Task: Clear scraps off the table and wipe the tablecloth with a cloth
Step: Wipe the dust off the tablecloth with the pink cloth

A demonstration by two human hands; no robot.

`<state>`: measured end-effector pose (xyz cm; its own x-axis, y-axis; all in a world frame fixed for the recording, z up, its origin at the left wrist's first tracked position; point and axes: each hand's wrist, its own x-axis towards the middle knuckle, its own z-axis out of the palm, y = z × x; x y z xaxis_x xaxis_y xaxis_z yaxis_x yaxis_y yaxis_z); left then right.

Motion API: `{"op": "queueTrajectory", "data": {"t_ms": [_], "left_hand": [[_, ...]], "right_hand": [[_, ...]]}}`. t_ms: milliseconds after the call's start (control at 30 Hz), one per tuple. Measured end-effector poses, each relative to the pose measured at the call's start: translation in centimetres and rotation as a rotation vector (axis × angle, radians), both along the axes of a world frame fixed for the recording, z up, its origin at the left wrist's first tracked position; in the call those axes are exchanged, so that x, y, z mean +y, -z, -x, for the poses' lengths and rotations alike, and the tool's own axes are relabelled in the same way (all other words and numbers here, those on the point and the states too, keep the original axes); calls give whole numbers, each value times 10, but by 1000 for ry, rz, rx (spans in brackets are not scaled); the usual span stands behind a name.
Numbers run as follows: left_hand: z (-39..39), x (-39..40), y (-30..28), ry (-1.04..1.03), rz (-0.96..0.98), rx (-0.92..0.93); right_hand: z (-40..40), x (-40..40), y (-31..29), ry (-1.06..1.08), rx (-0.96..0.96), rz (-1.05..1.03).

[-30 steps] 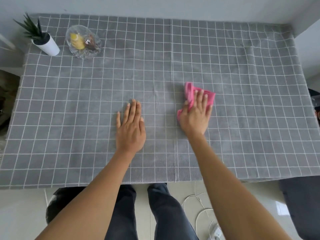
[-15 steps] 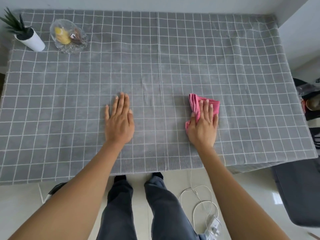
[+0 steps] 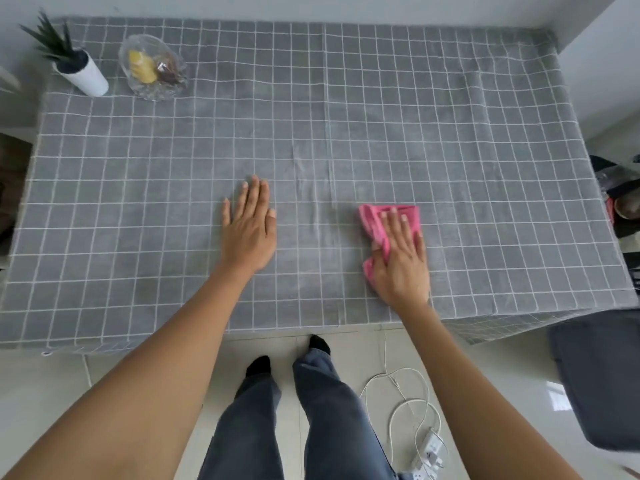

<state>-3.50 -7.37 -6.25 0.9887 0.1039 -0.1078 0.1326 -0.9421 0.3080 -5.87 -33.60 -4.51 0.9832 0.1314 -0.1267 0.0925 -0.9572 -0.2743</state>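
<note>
A grey tablecloth (image 3: 415, 133) with a white grid covers the whole table. A crumpled pink cloth (image 3: 375, 223) lies on it near the front, right of centre. My right hand (image 3: 401, 265) presses flat on top of the pink cloth, fingers stretched over it. My left hand (image 3: 249, 230) rests flat on the bare tablecloth to the left of the cloth, fingers together, holding nothing. I see no scraps on the tablecloth.
A small green plant in a white pot (image 3: 83, 72) and a glass bowl (image 3: 152, 69) with yellow and brown items stand at the far left corner. A dark chair seat (image 3: 599, 379) is at the right. A white cable and plug (image 3: 422, 441) lie on the floor.
My right hand has slid the pink cloth to the right and toward the front edge. My left hand stays flat on the tablecloth. The camera view has shifted.
</note>
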Motion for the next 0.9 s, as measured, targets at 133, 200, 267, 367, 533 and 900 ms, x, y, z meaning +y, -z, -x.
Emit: {"op": "queueTrajectory", "data": {"t_ms": [133, 200, 267, 367, 533, 900], "left_hand": [[27, 20, -4, 88, 34, 18], [53, 33, -5, 91, 29, 27], [78, 46, -5, 82, 1, 35], [96, 57, -3, 66, -40, 26], [98, 57, -3, 63, -32, 0], [98, 57, 0, 58, -41, -25]], "right_hand": [[7, 24, 3, 346, -20, -60], [15, 47, 1, 428, -7, -54], [29, 73, -1, 347, 30, -9], [52, 122, -1, 54, 42, 52], [57, 138, 3, -133, 42, 77], [62, 134, 1, 58, 70, 110]]}}
